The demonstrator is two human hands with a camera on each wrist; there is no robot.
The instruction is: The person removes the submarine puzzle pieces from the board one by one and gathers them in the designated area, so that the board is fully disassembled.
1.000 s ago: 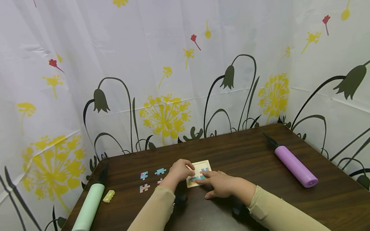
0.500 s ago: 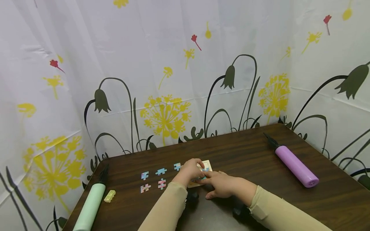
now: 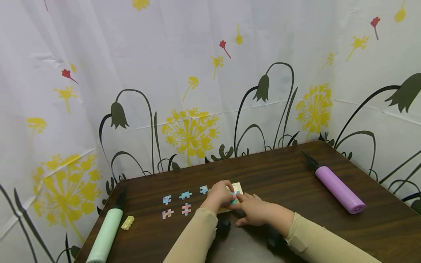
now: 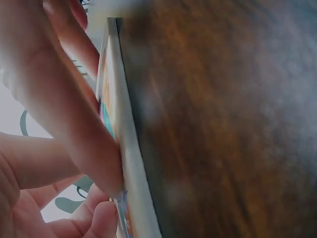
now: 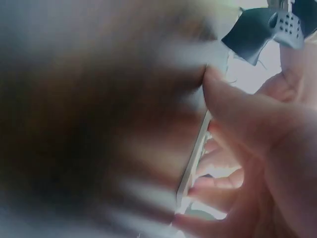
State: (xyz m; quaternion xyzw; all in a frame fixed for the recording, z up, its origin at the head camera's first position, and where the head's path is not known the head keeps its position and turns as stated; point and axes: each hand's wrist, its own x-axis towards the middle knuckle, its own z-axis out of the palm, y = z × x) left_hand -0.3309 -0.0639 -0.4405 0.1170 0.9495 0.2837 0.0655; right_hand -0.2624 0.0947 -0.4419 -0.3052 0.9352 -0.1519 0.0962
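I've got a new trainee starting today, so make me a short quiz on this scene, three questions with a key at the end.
1. Count: in the head view, how many blue or pink jigsaw pieces show loose to the left of the pale wooden puzzle board?

2. Short answer: which is nearer the lilac cylindrical pump, the left hand or the right hand?

3. Multiple choice: what lies beside the pale-green cylindrical pump?
A. The lilac cylindrical pump
B. The small pale-yellow block-like object
C. The pale wooden puzzle board

Key: 1, five; 2, the right hand; 3, B.
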